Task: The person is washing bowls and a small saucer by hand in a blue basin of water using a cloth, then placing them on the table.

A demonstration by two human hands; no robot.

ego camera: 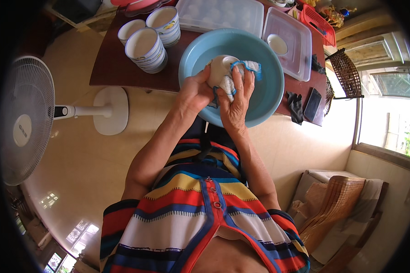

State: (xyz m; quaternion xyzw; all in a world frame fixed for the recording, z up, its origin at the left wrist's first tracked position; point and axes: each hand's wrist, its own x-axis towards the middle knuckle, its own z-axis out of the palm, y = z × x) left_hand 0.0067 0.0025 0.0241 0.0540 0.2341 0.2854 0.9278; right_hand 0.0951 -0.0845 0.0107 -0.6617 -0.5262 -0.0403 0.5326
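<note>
Over a blue plastic basin I see both hands around one white ceramic bowl, its footed underside turned up. My left hand grips the bowl's left side, thumb along its wall. Bunched under my right hand is a white cloth with blue edging, pressed against the bowl's right side. Part of the cloth hangs below the bowl, between the hands. Left of the basin stand stacks of patterned bowls. Another small white bowl rests on a translucent plastic lid or tray at the right.
The basin overhangs the front edge of a dark red table. A lidded translucent box is behind it. A black cloth and a phone lie at the right edge. A white fan stands on the floor at left.
</note>
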